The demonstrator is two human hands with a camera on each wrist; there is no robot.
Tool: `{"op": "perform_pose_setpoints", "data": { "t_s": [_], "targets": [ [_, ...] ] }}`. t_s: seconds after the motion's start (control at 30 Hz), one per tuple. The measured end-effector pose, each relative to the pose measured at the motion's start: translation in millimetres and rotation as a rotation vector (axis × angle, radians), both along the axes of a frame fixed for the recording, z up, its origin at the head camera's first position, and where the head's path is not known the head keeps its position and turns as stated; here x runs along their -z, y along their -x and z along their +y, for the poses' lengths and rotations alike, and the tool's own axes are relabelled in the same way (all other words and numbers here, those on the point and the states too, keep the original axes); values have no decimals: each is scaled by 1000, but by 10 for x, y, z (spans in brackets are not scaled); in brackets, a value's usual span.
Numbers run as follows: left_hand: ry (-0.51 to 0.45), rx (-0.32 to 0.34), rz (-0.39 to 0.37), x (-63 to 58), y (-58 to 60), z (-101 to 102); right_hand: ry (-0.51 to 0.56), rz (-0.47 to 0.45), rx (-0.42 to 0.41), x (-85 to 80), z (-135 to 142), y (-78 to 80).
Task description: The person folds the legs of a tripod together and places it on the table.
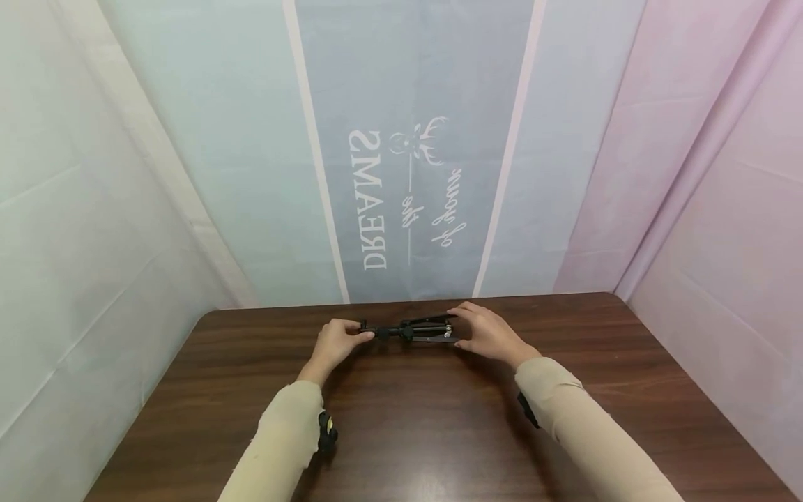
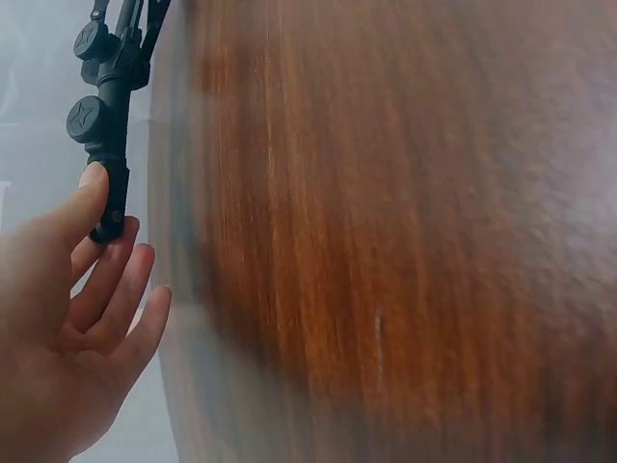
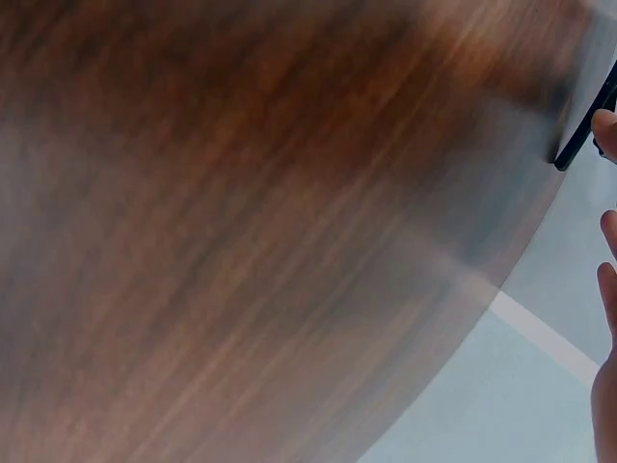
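Note:
A small black tripod (image 1: pixel 401 331) lies crosswise near the far edge of the wooden table, its legs slightly spread toward the right. My left hand (image 1: pixel 335 343) pinches the end opposite the legs between thumb and fingers. Round knobs stand out along the tripod's column (image 2: pixel 114 106) in the left wrist view, above the left hand (image 2: pixel 82 299). At the leg ends, my right hand (image 1: pixel 492 337) has its fingers at one leg and its thumb at another. Only part of the right hand (image 3: pixel 605 386) and one dark leg (image 3: pixel 584 125) appear in the right wrist view.
The brown wooden table (image 1: pixel 414 432) has rounded far corners. Right behind it hangs a printed cloth backdrop (image 1: pixel 408 84), and pale cloth walls (image 1: pixel 75 209) stand at both sides. A dark wrist device (image 1: pixel 326 432) sits at the left sleeve.

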State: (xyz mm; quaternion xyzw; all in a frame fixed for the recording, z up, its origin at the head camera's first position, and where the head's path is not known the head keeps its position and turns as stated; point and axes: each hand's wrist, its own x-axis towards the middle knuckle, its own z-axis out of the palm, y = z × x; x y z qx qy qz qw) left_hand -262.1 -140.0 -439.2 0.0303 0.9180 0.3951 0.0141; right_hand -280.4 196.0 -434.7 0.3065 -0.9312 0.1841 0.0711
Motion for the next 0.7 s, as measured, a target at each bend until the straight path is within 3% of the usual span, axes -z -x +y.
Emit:
{"op": "perform_pose_setpoints", "data": {
  "t_s": [0.17, 0.4, 0.7],
  "targets": [
    [25, -6, -22, 28, 5, -15, -48, 36, -12, 12, -51, 20],
    [30, 25, -50, 77, 0, -37, -171, 180, -38, 7, -67, 24],
    [8, 22, -34, 64, -18, -22, -199, 169, -29, 5, -15, 1]
  ]
}}
